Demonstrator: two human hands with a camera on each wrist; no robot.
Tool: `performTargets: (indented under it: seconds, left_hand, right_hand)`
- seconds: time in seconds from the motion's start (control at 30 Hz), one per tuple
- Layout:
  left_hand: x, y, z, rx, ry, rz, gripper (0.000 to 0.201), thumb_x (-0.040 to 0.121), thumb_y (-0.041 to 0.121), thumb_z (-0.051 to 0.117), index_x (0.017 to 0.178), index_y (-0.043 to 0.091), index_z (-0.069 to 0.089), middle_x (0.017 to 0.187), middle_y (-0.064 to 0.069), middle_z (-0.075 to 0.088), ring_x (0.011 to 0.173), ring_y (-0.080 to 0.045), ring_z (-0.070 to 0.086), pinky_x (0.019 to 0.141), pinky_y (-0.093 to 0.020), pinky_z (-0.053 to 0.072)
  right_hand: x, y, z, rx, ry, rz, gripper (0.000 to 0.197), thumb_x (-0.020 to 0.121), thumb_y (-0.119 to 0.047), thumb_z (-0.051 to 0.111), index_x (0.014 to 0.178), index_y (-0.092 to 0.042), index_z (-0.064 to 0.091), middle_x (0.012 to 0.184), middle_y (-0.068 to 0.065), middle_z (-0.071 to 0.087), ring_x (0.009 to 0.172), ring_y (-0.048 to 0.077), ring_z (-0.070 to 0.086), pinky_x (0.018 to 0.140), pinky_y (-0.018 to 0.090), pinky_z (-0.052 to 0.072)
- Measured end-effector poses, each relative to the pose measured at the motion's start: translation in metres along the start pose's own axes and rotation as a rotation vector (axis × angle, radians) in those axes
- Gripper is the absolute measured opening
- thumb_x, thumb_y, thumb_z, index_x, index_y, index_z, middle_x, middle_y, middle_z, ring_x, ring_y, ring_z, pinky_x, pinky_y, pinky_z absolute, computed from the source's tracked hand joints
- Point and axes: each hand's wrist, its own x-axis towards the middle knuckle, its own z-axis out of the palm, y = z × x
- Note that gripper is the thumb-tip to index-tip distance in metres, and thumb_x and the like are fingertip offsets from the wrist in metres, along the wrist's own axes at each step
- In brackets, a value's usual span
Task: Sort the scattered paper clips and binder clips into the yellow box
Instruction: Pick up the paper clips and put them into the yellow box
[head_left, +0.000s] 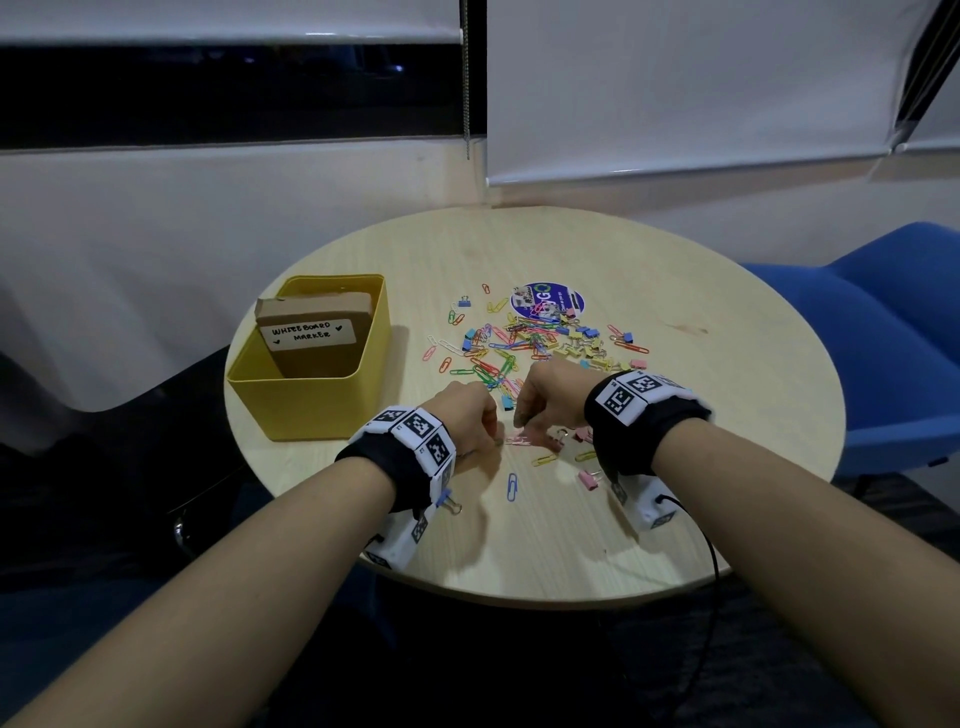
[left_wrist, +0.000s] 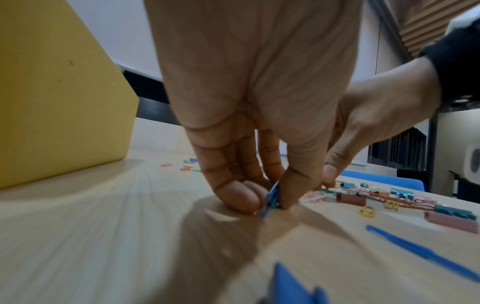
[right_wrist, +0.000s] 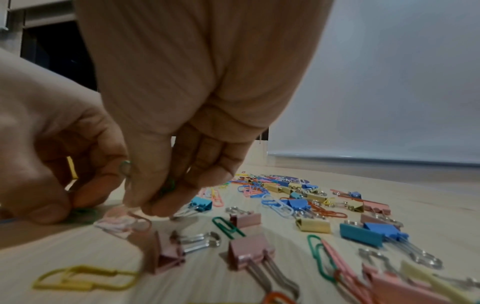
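The yellow box (head_left: 311, 410) stands open at the table's left, and its wall (left_wrist: 57, 92) fills the left of the left wrist view. Coloured paper clips and binder clips (head_left: 535, 343) lie heaped mid-table. My left hand (head_left: 493, 434) is down on the table beside the box, its thumb and fingertips pinching a blue clip (left_wrist: 271, 198). My right hand (head_left: 524, 415) hovers close beside it, fingers curled round green paper clips (right_wrist: 168, 188). A pink paper clip bunch (head_left: 519, 440) lies between the two hands. Pink binder clips (right_wrist: 249, 253) lie just behind the right hand.
A cardboard box (head_left: 311, 332) labelled whiteboard marker sits inside the yellow box. A round sticker (head_left: 548, 300) lies beyond the heap. A blue paper clip (head_left: 512, 487), a pink binder clip (head_left: 589, 479) and a blue binder clip (head_left: 449, 503) lie near my wrists. A blue chair (head_left: 883, 338) stands right.
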Motion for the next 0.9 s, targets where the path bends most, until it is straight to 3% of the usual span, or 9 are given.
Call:
performTargets:
  seconds: [0.2, 0.3, 0.4, 0.57, 0.67, 0.77, 0.83, 0.9]
  left_hand:
    - [0.000, -0.001, 0.000, -0.018, 0.005, 0.000, 0.020, 0.086, 0.017, 0.067, 0.104, 0.008, 0.068, 0.107, -0.010, 0.066, 0.083, -0.020, 0.057, 0.072, -0.027, 0.049]
    - [0.000, -0.004, 0.002, -0.029, 0.012, 0.009, 0.017, 0.086, 0.015, 0.067, 0.103, 0.013, 0.069, 0.111, -0.008, 0.065, 0.093, -0.023, 0.062, 0.076, -0.028, 0.050]
    - [-0.001, -0.005, 0.005, -0.022, 0.032, 0.019, 0.018, 0.087, 0.015, 0.065, 0.104, 0.012, 0.071, 0.110, -0.010, 0.067, 0.100, -0.026, 0.064, 0.081, -0.030, 0.051]
    - [-0.004, -0.009, 0.005, 0.001, 0.041, 0.029, 0.020, 0.090, 0.019, 0.064, 0.106, 0.009, 0.071, 0.108, -0.012, 0.069, 0.100, -0.029, 0.064, 0.085, -0.033, 0.052]
    - [-0.010, -0.013, -0.004, -0.009, 0.053, 0.048, 0.019, 0.089, 0.016, 0.065, 0.105, 0.010, 0.072, 0.107, -0.010, 0.069, 0.099, -0.027, 0.064, 0.084, -0.031, 0.052]
    - [-0.019, -0.016, -0.020, -0.040, 0.080, 0.070, 0.017, 0.087, 0.011, 0.067, 0.103, 0.010, 0.073, 0.101, -0.010, 0.072, 0.083, -0.024, 0.068, 0.071, -0.027, 0.050]
    - [-0.027, -0.019, -0.032, -0.045, 0.112, 0.081, 0.016, 0.086, 0.011, 0.067, 0.101, 0.008, 0.073, 0.098, -0.011, 0.072, 0.066, -0.020, 0.061, 0.065, -0.025, 0.047]
    - [-0.033, -0.023, -0.045, -0.058, 0.147, 0.084, 0.014, 0.086, 0.012, 0.068, 0.098, 0.006, 0.073, 0.096, -0.012, 0.072, 0.060, -0.017, 0.055, 0.058, -0.024, 0.045]
  right_hand:
    - [-0.002, 0.000, -0.002, 0.008, 0.020, 0.008, 0.023, 0.085, -0.011, 0.070, 0.107, -0.007, 0.073, 0.096, 0.008, 0.075, 0.084, 0.016, 0.070, 0.078, 0.021, 0.054]
    - [0.000, 0.001, -0.001, -0.004, 0.031, 0.034, 0.023, 0.087, -0.012, 0.068, 0.108, -0.007, 0.073, 0.097, 0.007, 0.075, 0.080, 0.013, 0.068, 0.070, 0.015, 0.051]
    - [0.001, -0.001, 0.001, -0.042, 0.016, 0.042, 0.024, 0.088, -0.014, 0.067, 0.110, -0.008, 0.072, 0.101, 0.007, 0.074, 0.083, 0.017, 0.066, 0.072, 0.018, 0.048]
    - [0.002, -0.006, 0.000, 0.004, 0.009, 0.047, 0.022, 0.086, -0.014, 0.069, 0.105, -0.004, 0.074, 0.085, 0.011, 0.075, 0.056, 0.008, 0.060, 0.055, 0.012, 0.046]
    - [0.005, -0.012, -0.006, 0.022, 0.028, 0.039, 0.020, 0.090, -0.014, 0.063, 0.105, -0.005, 0.073, 0.076, 0.004, 0.071, 0.046, -0.002, 0.055, 0.045, 0.007, 0.039]
    - [0.007, -0.026, -0.013, -0.012, 0.026, 0.056, 0.025, 0.096, -0.017, 0.054, 0.105, -0.001, 0.071, 0.083, 0.009, 0.072, 0.057, 0.010, 0.060, 0.051, 0.015, 0.045]
    - [0.010, -0.039, -0.018, -0.056, 0.024, 0.069, 0.028, 0.099, -0.019, 0.048, 0.109, -0.003, 0.069, 0.095, 0.011, 0.073, 0.071, 0.015, 0.059, 0.059, 0.019, 0.043]
    - [0.013, -0.051, -0.021, -0.095, 0.026, 0.082, 0.029, 0.101, -0.017, 0.041, 0.110, -0.007, 0.067, 0.095, 0.006, 0.067, 0.078, 0.017, 0.055, 0.063, 0.026, 0.042]
